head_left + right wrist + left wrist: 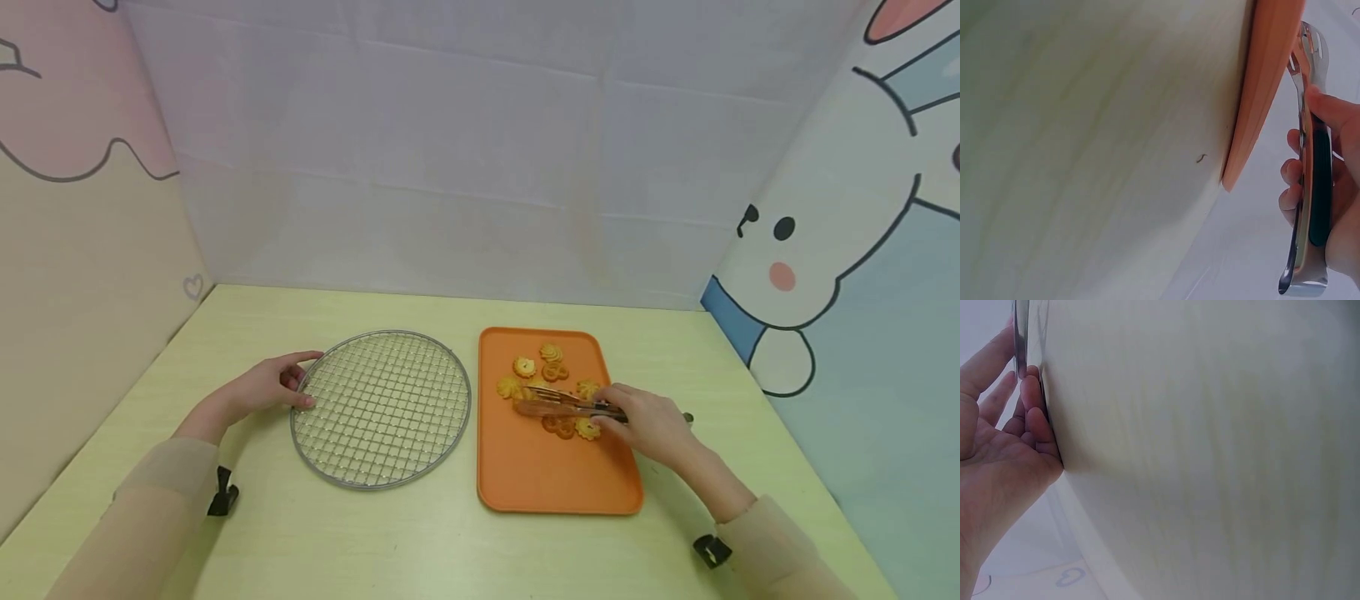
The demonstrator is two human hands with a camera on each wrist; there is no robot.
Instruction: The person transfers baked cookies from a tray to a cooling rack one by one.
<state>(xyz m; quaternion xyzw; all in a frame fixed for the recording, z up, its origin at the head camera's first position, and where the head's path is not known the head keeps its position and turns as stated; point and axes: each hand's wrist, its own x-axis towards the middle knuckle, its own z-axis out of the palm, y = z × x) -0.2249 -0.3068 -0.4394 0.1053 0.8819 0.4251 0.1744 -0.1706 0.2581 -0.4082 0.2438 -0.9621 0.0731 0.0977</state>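
Observation:
My left hand (272, 385) touches the left rim of a round wire rack (382, 408), its thumb and fingers at the metal edge. In the left wrist view the fingers of that hand (1007, 431) sit under and beside the rim (1020, 337). A pair of metal serving tongs (1313, 169) with dark grips is held in my right hand (651, 421), thumb on one arm and fingers round the other. The tongs' heads reach over several cookies (551, 353) on an orange tray (558, 483). Some cookies are partly hidden under the tongs.
The rack and tray lie side by side on a pale wood-grain table (360, 542). A plain white backdrop (465, 167) rises behind it. Cartoon-printed panels (840, 250) flank the table on both sides.

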